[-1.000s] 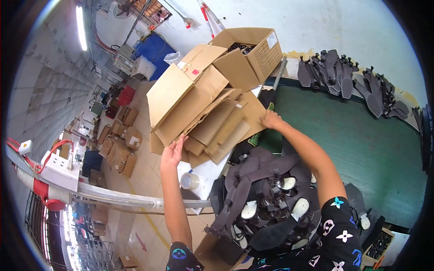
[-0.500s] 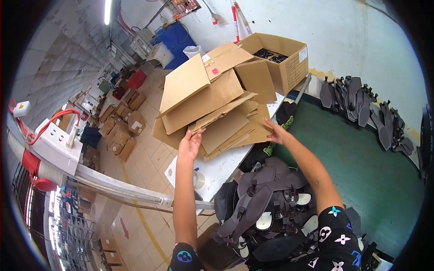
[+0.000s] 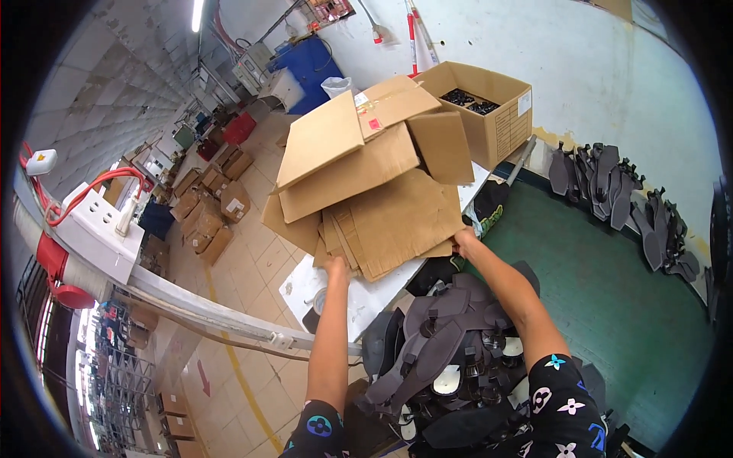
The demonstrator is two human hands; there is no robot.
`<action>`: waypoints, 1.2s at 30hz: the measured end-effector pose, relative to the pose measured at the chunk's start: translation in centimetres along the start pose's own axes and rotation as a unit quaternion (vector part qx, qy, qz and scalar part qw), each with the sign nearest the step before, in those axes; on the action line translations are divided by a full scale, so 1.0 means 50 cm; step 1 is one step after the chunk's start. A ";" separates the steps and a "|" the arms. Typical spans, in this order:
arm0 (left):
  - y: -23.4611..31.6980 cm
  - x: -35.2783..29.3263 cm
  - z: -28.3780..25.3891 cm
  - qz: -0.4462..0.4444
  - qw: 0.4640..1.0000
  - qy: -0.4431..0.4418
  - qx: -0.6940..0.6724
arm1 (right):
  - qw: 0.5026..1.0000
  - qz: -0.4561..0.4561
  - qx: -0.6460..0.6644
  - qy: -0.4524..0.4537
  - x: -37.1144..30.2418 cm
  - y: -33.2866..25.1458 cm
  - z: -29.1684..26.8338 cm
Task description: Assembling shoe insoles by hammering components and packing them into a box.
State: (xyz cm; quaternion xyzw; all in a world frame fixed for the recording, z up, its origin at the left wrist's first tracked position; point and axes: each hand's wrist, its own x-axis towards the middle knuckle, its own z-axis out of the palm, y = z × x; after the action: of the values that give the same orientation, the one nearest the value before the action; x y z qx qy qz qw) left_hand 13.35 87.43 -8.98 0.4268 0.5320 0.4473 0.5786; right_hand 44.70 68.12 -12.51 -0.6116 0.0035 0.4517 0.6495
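Note:
My left hand (image 3: pixel 336 266) is closed at the lower left edge of some loose cardboard sheets (image 3: pixel 401 221); its fingertips are partly hidden. At their right corner, my right hand (image 3: pixel 463 240) grips the edge. The sheets lie in the open front of a tilted cardboard box (image 3: pixel 347 179) with its flaps spread. This box rests on a white table (image 3: pixel 351 313). A roll of clear tape (image 3: pixel 320 301) sits on the table beside my left forearm.
Dark grey strapped pieces (image 3: pixel 435 328) are heaped between my arms and the table. Behind the tilted box stands an open carton (image 3: pixel 508 126) holding black parts. More strapped pieces (image 3: pixel 603 183) lean along the wall. A metal rail with a white socket box (image 3: pixel 95 225) crosses at left.
The cardboard sheets, lifted at the front before, now lie flatter inside the box. My left hand has moved down and right, my right hand slightly down onto the corner.

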 end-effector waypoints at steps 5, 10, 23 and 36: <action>0.020 -0.043 0.014 -0.164 0.986 0.024 0.004 | 0.999 -0.033 0.027 -0.027 0.007 0.015 -0.024; 0.066 -0.114 0.043 -0.311 0.950 0.007 -0.010 | 0.993 -0.050 0.073 -0.076 0.005 -0.004 -0.041; -0.113 -0.128 0.059 -0.189 0.949 -0.123 -0.220 | 0.660 -0.540 -0.490 0.181 -0.182 -0.158 -0.061; -0.111 -0.145 0.073 -0.173 0.920 -0.032 -0.350 | 0.245 -0.687 -0.658 -0.188 -0.144 -0.146 0.017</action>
State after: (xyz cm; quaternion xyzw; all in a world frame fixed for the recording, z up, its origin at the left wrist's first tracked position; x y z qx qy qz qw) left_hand 17.09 79.02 -12.44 0.1126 0.3885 0.4839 0.7760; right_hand 44.31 65.74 -2.54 -0.4945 -0.8387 -0.2180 0.0675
